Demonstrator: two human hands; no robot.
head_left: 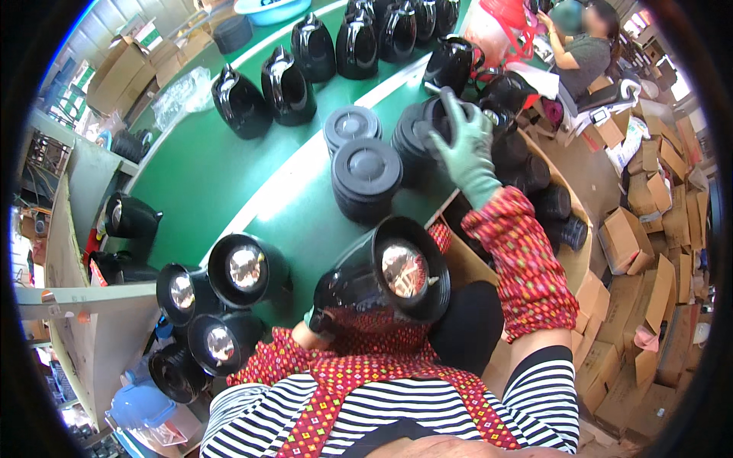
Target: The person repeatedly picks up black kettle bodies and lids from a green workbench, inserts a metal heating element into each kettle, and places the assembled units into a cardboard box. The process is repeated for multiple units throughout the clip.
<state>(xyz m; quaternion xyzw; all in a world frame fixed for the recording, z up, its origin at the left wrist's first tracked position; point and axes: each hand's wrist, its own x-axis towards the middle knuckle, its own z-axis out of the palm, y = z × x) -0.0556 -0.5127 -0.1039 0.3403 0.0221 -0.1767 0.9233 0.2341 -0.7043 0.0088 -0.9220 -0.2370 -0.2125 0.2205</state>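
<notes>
My left hand [318, 324], mostly hidden, is closed on a glossy black jug [355, 286]. The jug lies tilted in front of my body, its wide round opening facing up and showing a silvery inside. My right hand [467, 149], in a grey-green glove, reaches over a stack of black round caps [411, 141]. Its thumb and fingers are around the edge of the top black cap [437, 116]. Just left of it stand two more stacks of ridged caps, a nearer stack [366, 172] and a farther stack [350, 126].
Several black jugs [309, 49] stand upside down along the far side of the green table [183, 175]. More open jugs [243, 267] sit at its near left. A cardboard box [561, 172] of black parts is beside my right arm. Cartons [649, 259] cover the right; a person [584, 53] sits beyond.
</notes>
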